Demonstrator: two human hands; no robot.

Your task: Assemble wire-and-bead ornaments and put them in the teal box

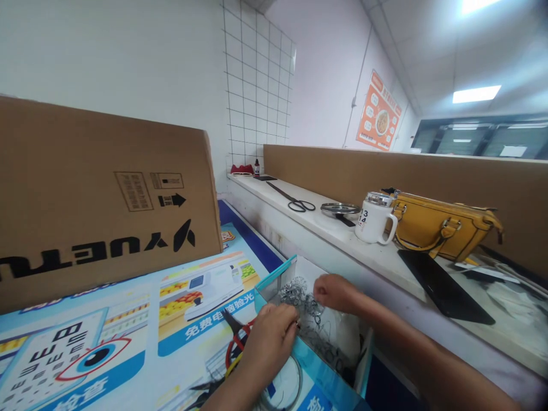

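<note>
An open light-blue box [314, 361] with white inner walls stands on the printed table cover. Inside lies a tangle of thin grey wire-like loops [295, 294], too fine to name. My left hand [274, 328] is closed at the box's near left rim, fingers curled together; what they hold, if anything, is hidden. Above the loops, my right hand [336, 292] is closed with its fingers curled in, and I cannot make out anything in it. Red-handled scissors [233, 342] lie left of my left hand, partly covered by it. Below my left wrist is a clear round coil [295, 394].
A large cardboard box [107, 200] stands at the left. On the white ledge [342, 240] are black scissors [295, 200], a round metal dish [340, 209], a white lidded mug [373, 220], a yellow handbag [445, 222] and a black phone-like slab [445, 285].
</note>
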